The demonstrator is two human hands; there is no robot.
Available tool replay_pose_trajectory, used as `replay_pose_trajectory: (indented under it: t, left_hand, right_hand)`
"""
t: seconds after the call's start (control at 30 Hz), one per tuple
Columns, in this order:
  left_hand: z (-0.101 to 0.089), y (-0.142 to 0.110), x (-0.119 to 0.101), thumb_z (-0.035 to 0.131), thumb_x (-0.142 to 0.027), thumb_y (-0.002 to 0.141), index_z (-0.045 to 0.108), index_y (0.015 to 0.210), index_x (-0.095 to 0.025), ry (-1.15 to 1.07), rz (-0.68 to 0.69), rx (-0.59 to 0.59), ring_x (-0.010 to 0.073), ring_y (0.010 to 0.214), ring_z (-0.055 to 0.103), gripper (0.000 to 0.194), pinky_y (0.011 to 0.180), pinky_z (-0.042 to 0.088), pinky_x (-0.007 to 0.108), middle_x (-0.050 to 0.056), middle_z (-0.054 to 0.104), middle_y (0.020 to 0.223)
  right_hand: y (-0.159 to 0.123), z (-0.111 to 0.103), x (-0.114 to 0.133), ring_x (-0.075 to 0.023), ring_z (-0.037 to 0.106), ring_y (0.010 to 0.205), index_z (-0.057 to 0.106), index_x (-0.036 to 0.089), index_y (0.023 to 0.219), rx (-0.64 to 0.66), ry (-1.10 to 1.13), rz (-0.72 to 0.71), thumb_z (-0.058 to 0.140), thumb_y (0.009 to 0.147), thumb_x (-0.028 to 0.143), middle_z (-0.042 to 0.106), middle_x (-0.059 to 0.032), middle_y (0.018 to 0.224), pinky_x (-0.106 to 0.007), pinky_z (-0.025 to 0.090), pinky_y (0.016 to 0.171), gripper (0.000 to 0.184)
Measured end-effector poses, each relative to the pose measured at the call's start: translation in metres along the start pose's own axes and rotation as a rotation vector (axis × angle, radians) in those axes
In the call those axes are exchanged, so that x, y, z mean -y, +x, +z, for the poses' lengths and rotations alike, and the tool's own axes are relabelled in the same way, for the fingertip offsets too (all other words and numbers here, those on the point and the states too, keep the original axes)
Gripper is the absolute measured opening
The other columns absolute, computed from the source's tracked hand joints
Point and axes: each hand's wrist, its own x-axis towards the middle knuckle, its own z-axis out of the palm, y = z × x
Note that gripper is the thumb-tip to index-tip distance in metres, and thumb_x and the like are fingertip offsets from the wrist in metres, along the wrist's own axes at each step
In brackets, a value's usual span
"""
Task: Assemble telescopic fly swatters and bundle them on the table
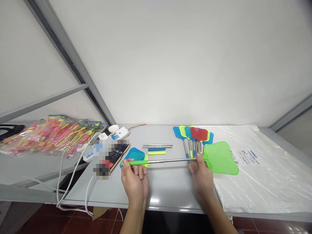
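The left hand (pixel 134 183) is clamped on the handle and the right hand (pixel 201 175) on the steel shaft of a green fly swatter (pixel 220 158), held level above the desk (pixel 165 191). Fanned swatters (pixel 198 134) lie behind it, beside a plastic-wrapped sheet (pixel 265 182).

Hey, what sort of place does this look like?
Probably a small workshop or packing room for cheap plastic goods. A green fly swatter is in hand over a grey bench, beside more swatters, a large clear plastic bag and a heap of bagged colourful items.
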Motion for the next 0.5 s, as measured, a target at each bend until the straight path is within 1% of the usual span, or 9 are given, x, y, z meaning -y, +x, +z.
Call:
replay_pose_trajectory:
  t: [0.07,0.2,0.27,0.33,0.43,0.5]
  left_hand:
    - [0.004,-0.003,0.0,0.057,-0.043,0.091,0.055,0.085,-0.019,0.001,-0.002,0.006,0.0057,0.038,0.024,0.024,0.041,0.034,0.018,-0.01,0.031,0.047]
    - [0.012,-0.02,0.009,0.058,-0.046,0.09,0.054,0.086,-0.02,0.021,-0.079,0.014,0.0053,0.036,0.026,0.027,0.04,0.035,0.019,-0.011,0.032,0.046]
    - [0.015,-0.03,0.015,0.059,-0.048,0.089,0.054,0.086,-0.02,0.034,-0.131,0.03,0.0052,0.036,0.027,0.028,0.04,0.035,0.019,-0.011,0.033,0.046]
    - [0.016,-0.036,0.018,0.06,-0.05,0.088,0.054,0.086,-0.02,0.043,-0.176,0.046,0.0047,0.035,0.027,0.03,0.04,0.035,0.018,-0.012,0.033,0.045]
    - [0.012,-0.033,0.014,0.063,-0.049,0.085,0.055,0.083,-0.019,0.05,-0.186,0.052,0.0037,0.035,0.027,0.031,0.041,0.036,0.017,-0.011,0.034,0.045]
    - [0.005,-0.026,0.007,0.065,-0.045,0.085,0.056,0.081,-0.018,0.07,-0.166,0.073,0.0035,0.035,0.028,0.028,0.041,0.037,0.017,-0.011,0.035,0.045]
  right_hand:
    - [-0.005,0.003,-0.005,-0.008,0.015,0.047,0.048,0.023,0.084,0.019,0.019,0.019,0.069,0.079,0.036,0.015,0.0119,0.056,-0.023,0.026,0.043,0.025]
    - [-0.017,0.016,-0.016,-0.0075,0.019,0.046,0.047,0.023,0.086,0.071,0.025,0.046,0.067,0.082,0.041,0.019,0.0115,0.057,-0.022,0.026,0.042,0.027]
    - [-0.022,0.022,-0.021,-0.0073,0.021,0.045,0.047,0.023,0.086,0.102,0.001,0.051,0.067,0.082,0.041,0.02,0.0115,0.057,-0.022,0.026,0.042,0.028]
    - [-0.024,0.026,-0.024,-0.0072,0.023,0.045,0.047,0.023,0.085,0.12,-0.062,0.027,0.067,0.082,0.042,0.023,0.0113,0.056,-0.023,0.027,0.041,0.027]
    - [-0.023,0.024,-0.027,-0.0078,0.029,0.044,0.05,0.021,0.081,0.137,-0.171,-0.005,0.069,0.08,0.043,0.029,0.0105,0.053,-0.023,0.028,0.041,0.028]
    - [-0.02,0.021,-0.025,-0.008,0.031,0.043,0.052,0.02,0.078,0.124,-0.18,-0.002,0.066,0.08,0.048,0.033,0.0094,0.052,-0.024,0.029,0.041,0.031]
